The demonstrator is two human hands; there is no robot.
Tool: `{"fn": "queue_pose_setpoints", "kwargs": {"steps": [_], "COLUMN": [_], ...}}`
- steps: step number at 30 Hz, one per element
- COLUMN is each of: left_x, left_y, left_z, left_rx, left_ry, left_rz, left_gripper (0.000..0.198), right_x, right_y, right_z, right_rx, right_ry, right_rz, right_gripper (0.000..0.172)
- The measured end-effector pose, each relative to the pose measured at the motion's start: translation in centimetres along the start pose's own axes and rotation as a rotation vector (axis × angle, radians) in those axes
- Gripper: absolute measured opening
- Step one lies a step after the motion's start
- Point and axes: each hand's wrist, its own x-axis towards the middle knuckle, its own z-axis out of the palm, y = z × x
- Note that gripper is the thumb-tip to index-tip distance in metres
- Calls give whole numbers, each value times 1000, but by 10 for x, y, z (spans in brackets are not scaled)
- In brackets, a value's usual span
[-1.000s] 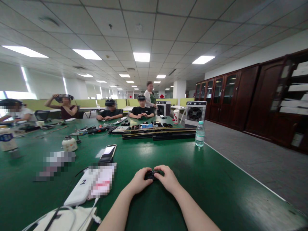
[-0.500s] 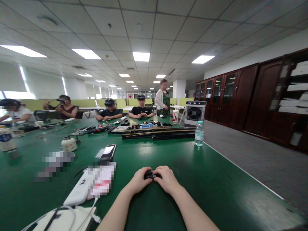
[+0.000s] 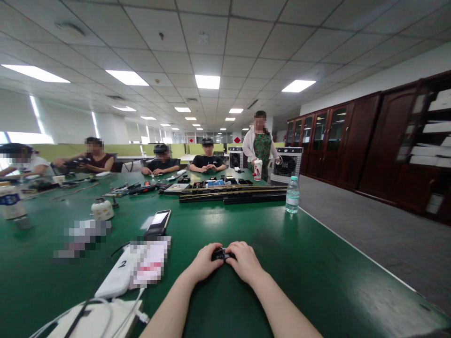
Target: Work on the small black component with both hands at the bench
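Observation:
A small black object with a shiny, silvery top edge [image 3: 221,254] sits between my two hands, low over the green table [image 3: 211,223]. My left hand [image 3: 205,261] is closed around its left end, thumb in front and fingers behind. On the right end, my right hand [image 3: 243,261] grips it in the same way. Fingers cover much of the object, and I cannot make out its kind. Left of my hands lie a white power bank marked 2 [image 3: 114,277], a pink-and-white paper [image 3: 153,265] and a phone [image 3: 159,223].
Long black strips [image 3: 255,195] lie across the table ahead, beside a water bottle [image 3: 292,196]. A white box with cables [image 3: 95,321] is at the lower left. Several people sit across the table; a standing person [image 3: 261,145] is near a red-and-white cup [image 3: 258,170].
The standing person has moved rightward and closer to the table. At the far left, a seated person has lowered a dark item. My hands and the black object stay almost still.

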Motion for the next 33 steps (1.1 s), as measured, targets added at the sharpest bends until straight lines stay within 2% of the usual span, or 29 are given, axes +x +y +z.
{"fn": "queue_pose_setpoints", "kwargs": {"steps": [7, 16, 27, 33], "left_x": [0, -1, 0, -2], "left_y": [0, 2, -3, 3], "left_z": [-1, -2, 1, -1], "left_rx": [-17, -32, -35, -40], "left_ry": [0, -5, 18, 25], "left_rz": [-5, -21, 11, 18], "left_gripper": [45, 51, 47, 39], "right_x": [0, 2, 5, 3], "right_y": [1, 10, 15, 12], "right_z": [4, 9, 10, 7], "right_rx": [22, 249, 311, 335], "right_ry": [4, 50, 65, 70], "right_rz": [5, 53, 42, 95], "right_gripper": [18, 29, 22, 35]}}
